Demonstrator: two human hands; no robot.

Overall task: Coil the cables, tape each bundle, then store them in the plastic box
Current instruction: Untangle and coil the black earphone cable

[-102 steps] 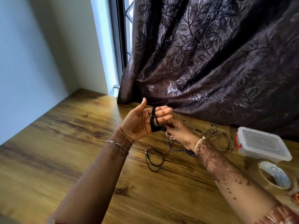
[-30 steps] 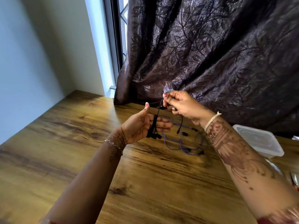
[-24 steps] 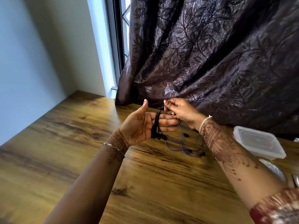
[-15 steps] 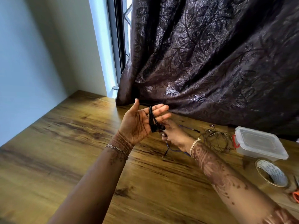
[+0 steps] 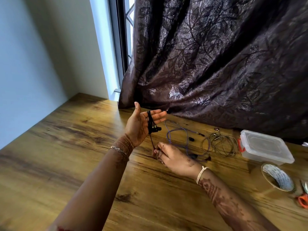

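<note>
My right hand [image 5: 173, 157] pinches the free tail of the black cable [image 5: 151, 123] between thumb and fingertips, low over the table [image 5: 66, 147]. My left hand [image 5: 141, 125] is held palm up, fingers straight and apart, with the wound turns sitting round them. A second ago the right hand was above the left, carrying the tail over the top; it has now come down below, so one more turn is laid on. The slack loop that lay on the wood a few seconds ago is gone, and only a short, taut tail runs between the hands. I judge this coil nearly complete and taping due next. The purple cable [image 5: 176, 130] and olive cable [image 5: 220, 144] lie uncoiled beyond, beside the closed plastic box [image 5: 265, 147]; the tape roll [image 5: 276, 177] waits near it
</note>
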